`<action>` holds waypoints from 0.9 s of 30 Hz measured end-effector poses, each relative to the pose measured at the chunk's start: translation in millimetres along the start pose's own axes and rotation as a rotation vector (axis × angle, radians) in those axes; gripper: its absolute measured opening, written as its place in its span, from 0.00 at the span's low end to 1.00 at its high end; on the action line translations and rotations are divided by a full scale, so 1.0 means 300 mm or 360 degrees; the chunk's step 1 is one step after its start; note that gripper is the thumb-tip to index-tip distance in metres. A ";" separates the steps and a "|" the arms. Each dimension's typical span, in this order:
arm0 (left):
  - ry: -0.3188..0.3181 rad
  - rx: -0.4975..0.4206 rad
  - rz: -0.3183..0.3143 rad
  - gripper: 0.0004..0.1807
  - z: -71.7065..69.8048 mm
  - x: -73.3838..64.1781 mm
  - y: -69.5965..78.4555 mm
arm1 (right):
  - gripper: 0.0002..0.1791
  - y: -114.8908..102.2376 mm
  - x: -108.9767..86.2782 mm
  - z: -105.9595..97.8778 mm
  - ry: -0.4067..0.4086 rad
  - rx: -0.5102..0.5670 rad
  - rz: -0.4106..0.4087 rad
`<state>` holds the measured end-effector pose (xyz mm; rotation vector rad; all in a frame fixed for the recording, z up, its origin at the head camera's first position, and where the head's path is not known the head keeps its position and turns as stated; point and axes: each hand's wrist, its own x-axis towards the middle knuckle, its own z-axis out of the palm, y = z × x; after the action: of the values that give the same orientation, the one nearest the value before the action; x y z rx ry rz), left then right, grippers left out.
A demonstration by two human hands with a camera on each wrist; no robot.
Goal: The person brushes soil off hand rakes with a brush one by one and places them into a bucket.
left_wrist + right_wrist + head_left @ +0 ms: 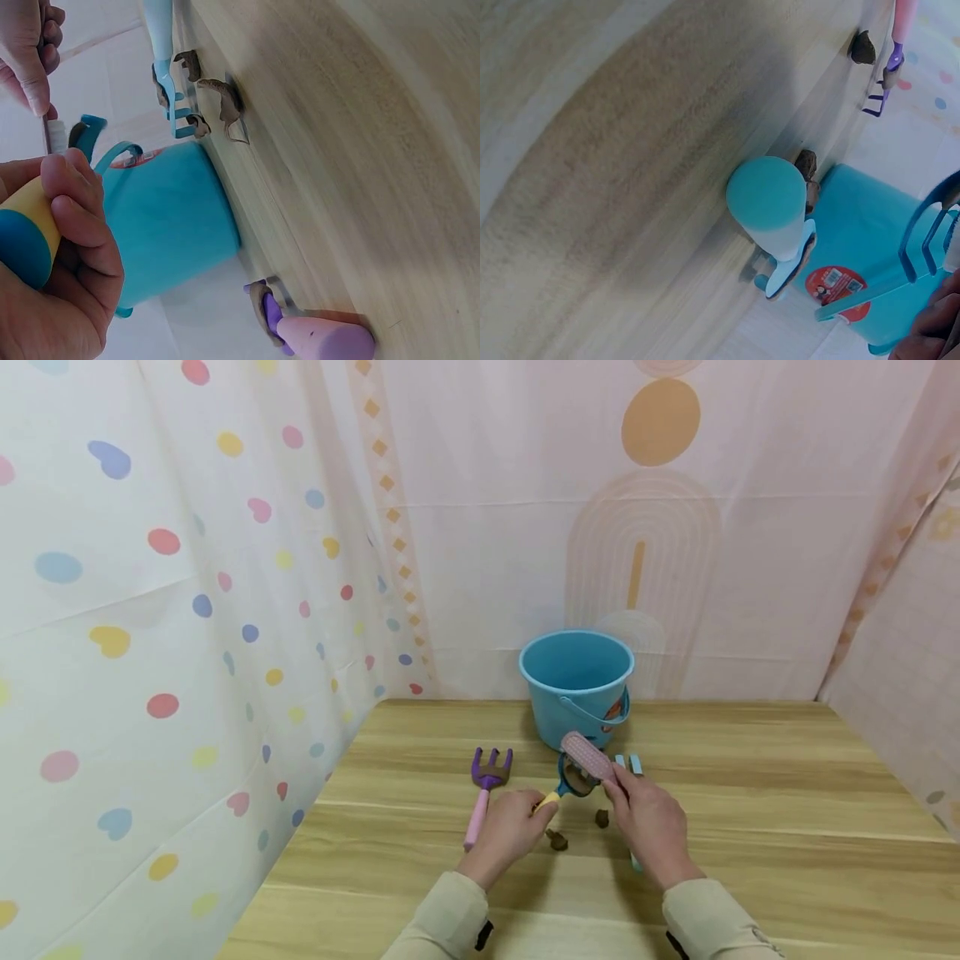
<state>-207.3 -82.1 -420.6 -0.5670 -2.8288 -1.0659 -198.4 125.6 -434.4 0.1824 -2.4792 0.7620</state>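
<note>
My left hand (510,828) grips the yellow handle (34,214) of a small toy hand rake whose dark blue head (577,777) has brown clay-like matter on it. In my right hand (651,821) is a pink brush (587,755) with white bristles (57,136). The brush lies over the rake's head in the head view, bristles facing it; whether they touch cannot be told. A light blue toy fork (769,202), smeared brown, lies on the table beneath my right hand. Beside my left hand lies a purple toy fork (486,782) with a pink handle, also brown-smeared.
A blue bucket (551,714) stands behind the hands, its handle hanging down at the front right. Brown clumps (557,841) lie on the wooden table (780,810) between the hands. Patterned curtains (480,568) hang behind and at both sides.
</note>
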 end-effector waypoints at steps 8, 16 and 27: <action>-0.0002 0.0053 -0.0071 0.18 0.003 -0.003 -0.005 | 0.19 -0.008 0.001 -0.006 -0.0055 -0.0006 0.0034; 0.0007 -0.0094 -0.0169 0.18 -0.001 -0.001 -0.010 | 0.18 -0.021 0.005 -0.013 -0.0108 0.0070 -0.0070; 0.0066 -0.0074 -0.0200 0.17 -0.004 -0.004 -0.020 | 0.16 -0.002 -0.011 -0.015 -0.0125 -0.0036 -0.0057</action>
<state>-208.5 -87.3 -423.7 -0.3702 -2.8429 -1.1521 -193.5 127.4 -432.6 0.2526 -2.5501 0.7242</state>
